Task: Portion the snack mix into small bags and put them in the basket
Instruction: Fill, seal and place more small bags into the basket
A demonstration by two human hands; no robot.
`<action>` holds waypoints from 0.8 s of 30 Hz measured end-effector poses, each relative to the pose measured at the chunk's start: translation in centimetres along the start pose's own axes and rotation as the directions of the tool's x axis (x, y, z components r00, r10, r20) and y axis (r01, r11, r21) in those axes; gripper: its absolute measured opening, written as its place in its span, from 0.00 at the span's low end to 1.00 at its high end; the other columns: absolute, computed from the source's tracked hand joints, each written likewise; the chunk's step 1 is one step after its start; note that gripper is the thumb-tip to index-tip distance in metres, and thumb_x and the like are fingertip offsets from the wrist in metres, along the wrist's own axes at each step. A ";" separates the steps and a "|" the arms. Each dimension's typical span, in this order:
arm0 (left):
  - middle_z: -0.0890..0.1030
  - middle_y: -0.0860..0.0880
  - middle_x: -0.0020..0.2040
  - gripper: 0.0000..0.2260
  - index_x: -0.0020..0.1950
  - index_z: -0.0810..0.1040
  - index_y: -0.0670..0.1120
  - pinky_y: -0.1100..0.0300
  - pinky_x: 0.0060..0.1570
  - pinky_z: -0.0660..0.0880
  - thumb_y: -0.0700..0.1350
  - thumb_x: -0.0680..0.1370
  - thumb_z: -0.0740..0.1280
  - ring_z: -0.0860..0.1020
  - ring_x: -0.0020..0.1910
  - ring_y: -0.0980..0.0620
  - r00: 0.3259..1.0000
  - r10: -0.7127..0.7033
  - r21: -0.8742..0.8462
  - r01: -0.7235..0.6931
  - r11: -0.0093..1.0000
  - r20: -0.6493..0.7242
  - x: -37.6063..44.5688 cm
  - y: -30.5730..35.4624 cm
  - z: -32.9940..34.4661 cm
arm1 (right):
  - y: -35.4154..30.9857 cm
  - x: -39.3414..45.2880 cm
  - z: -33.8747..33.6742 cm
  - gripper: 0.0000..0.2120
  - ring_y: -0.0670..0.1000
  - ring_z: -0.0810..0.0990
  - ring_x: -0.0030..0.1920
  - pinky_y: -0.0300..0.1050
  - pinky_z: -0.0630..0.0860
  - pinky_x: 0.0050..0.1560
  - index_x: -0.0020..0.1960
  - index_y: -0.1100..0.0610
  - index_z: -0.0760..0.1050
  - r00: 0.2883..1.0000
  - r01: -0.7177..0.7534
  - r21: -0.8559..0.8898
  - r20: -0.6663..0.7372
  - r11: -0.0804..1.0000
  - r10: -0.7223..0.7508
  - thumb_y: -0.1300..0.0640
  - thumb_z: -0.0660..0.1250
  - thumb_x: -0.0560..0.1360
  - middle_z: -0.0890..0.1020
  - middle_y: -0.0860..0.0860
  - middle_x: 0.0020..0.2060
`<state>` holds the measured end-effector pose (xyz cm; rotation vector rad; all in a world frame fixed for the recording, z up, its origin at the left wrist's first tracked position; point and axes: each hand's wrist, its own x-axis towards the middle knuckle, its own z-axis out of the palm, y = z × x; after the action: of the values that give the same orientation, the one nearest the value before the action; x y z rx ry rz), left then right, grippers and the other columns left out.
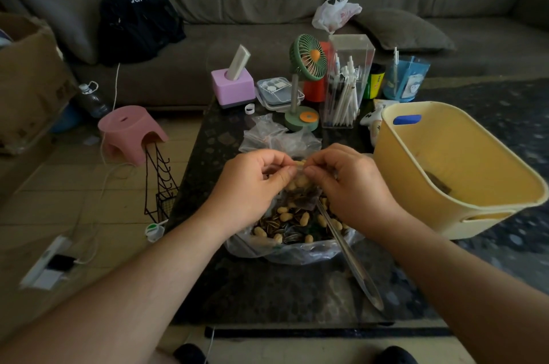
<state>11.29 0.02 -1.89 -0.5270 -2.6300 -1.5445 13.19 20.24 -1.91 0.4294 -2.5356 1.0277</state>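
Note:
A small clear bag (300, 185) filled with peanuts and sunflower seeds hangs between my hands above the big open bag of snack mix (292, 230). My left hand (252, 182) pinches the small bag's top edge from the left. My right hand (347, 185) pinches the same edge from the right. A metal spoon (350, 259) lies with its bowl in the mix and its handle pointing toward me. The yellow basket (457, 173) stands to the right, with one dark packet on its floor. Spare clear bags (267, 135) lie crumpled behind my hands.
The dark table (267, 289) carries a green desk fan (306, 78), a pink tissue box (231, 87), a clear pen holder (344, 87) and a blue cup (405, 78) at its far end. A pink stool (130, 132) and wire rack (160, 188) stand left.

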 end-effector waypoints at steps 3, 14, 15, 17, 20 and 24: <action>0.87 0.56 0.46 0.04 0.54 0.86 0.51 0.54 0.53 0.84 0.45 0.83 0.71 0.86 0.47 0.59 1.000 -0.011 -0.020 0.012 1.000 0.029 -0.1 0.1 0.1 | -0.3 0.0 0.0 0.03 0.42 0.78 0.46 0.31 0.71 0.46 0.51 0.53 0.83 0.999 -0.019 -0.009 0.030 1.000 0.019 0.57 0.70 0.80 0.79 0.43 0.45; 0.86 0.56 0.43 0.03 0.51 0.85 0.53 0.54 0.49 0.84 0.45 0.81 0.73 0.85 0.43 0.57 0.999 0.041 -0.001 -0.041 0.999 0.030 -0.1 0.3 0.0 | -1.0 0.1 -0.4 0.04 0.39 0.83 0.43 0.30 0.76 0.42 0.47 0.47 0.83 0.969 -0.216 0.214 0.168 0.953 0.182 0.55 0.72 0.80 0.85 0.41 0.39; 0.86 0.55 0.43 0.04 0.50 0.85 0.53 0.52 0.49 0.84 0.45 0.82 0.72 0.85 0.43 0.56 0.999 0.040 0.002 -0.040 0.999 0.034 -0.1 0.2 0.0 | -1.0 0.1 -0.5 0.03 0.38 0.83 0.43 0.31 0.77 0.43 0.48 0.47 0.83 0.968 -0.219 0.215 0.167 0.952 0.185 0.55 0.73 0.79 0.85 0.41 0.39; 0.86 0.54 0.43 0.04 0.50 0.84 0.54 0.47 0.50 0.84 0.45 0.83 0.71 0.85 0.42 0.55 0.998 0.036 0.012 -0.036 0.999 0.045 0.0 0.0 0.1 | -1.1 0.1 -0.6 0.04 0.37 0.83 0.41 0.30 0.77 0.41 0.48 0.47 0.82 0.967 -0.230 0.230 0.161 0.946 0.196 0.55 0.74 0.78 0.85 0.42 0.39; 0.85 0.56 0.43 0.05 0.50 0.84 0.55 0.46 0.50 0.83 0.46 0.83 0.71 0.84 0.43 0.55 0.998 0.040 0.030 -0.041 0.999 0.038 0.0 -0.4 0.0 | -1.2 0.1 -0.7 0.08 0.37 0.81 0.37 0.29 0.74 0.36 0.45 0.44 0.80 0.967 -0.236 0.210 0.145 0.949 0.209 0.56 0.75 0.78 0.83 0.44 0.37; 0.86 0.55 0.43 0.03 0.50 0.84 0.54 0.48 0.50 0.84 0.46 0.82 0.72 0.85 0.43 0.56 0.999 0.032 0.005 -0.032 0.999 0.020 0.0 -0.5 0.0 | -1.0 0.2 -0.6 0.08 0.42 0.80 0.42 0.32 0.75 0.39 0.43 0.44 0.79 0.968 -0.219 0.115 0.151 0.969 0.201 0.55 0.72 0.80 0.83 0.44 0.39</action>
<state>11.18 -0.20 -2.32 -0.5840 -2.6255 -1.5310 13.55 19.93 -0.82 0.2789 -2.6909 1.2892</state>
